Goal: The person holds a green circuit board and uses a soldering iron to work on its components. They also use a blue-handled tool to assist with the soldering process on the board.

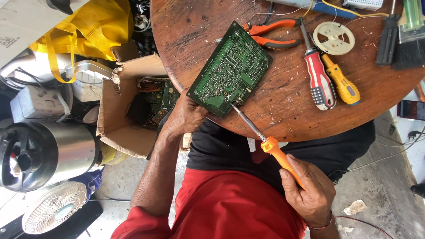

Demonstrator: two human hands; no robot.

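Observation:
A green circuit board [230, 68] lies solder side up on a round wooden table [283, 115], tilted toward its near edge. My left hand [186, 117] grips the board's near left corner. My right hand [310, 190] holds the orange handle of a soldering iron [265, 141]. The iron's metal tip touches the board near its lower right corner.
On the table lie orange pliers [272, 35], a red screwdriver [319, 84], a yellow screwdriver [343, 82], a cream solder reel [334, 37] and black brushes [400, 40]. A cardboard box [117, 115] of boards, a steel kettle [48, 152], a small fan [53, 206] and a yellow bag [88, 24] crowd the floor at left.

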